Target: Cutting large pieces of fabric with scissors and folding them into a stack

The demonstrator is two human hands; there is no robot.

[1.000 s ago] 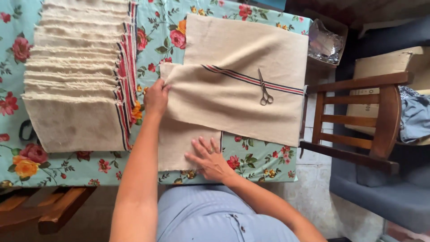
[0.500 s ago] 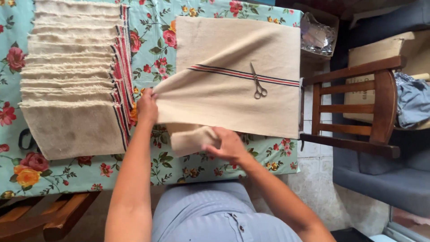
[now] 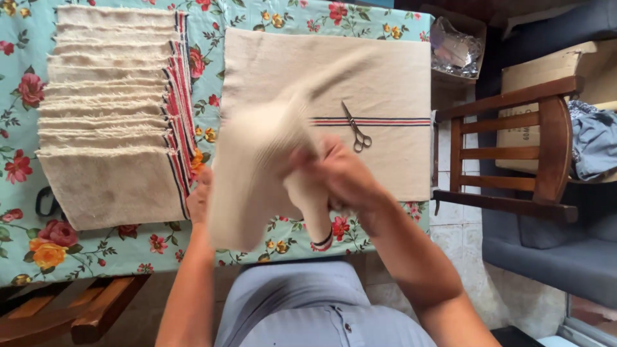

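Looking down from the head camera, single view: both hands work a beige cloth piece [image 3: 254,173] lifted off the near edge of the table [image 3: 128,254], which wears a turquoise floral tablecloth. Right hand [image 3: 337,177] is closed around the cloth's right portion, fingers curled over a gathered fold; motion blur hides the exact finger placement. Left hand [image 3: 199,196] sits mostly behind the cloth's left edge; only part shows, gripping that edge, but whether by pinch or full grasp I cannot tell. Cloth long axis runs roughly from the far right, near the scissors, down toward the person at the near left; a narrower tail with a red and dark striped end [image 3: 323,241] hangs down over the table edge, pointing toward the person. Beneath and beyond the hands lies a larger beige cloth [image 3: 385,77] spread flat, its stripe band running left to right. Scissors [image 3: 355,127] rest on it, just above the right hand, tips pointing away from the person. Left of this, a fanned stack of folded cloths [image 3: 109,115] lies with striped edges to its right. Wooden chair [image 3: 514,148] stands right of the table.
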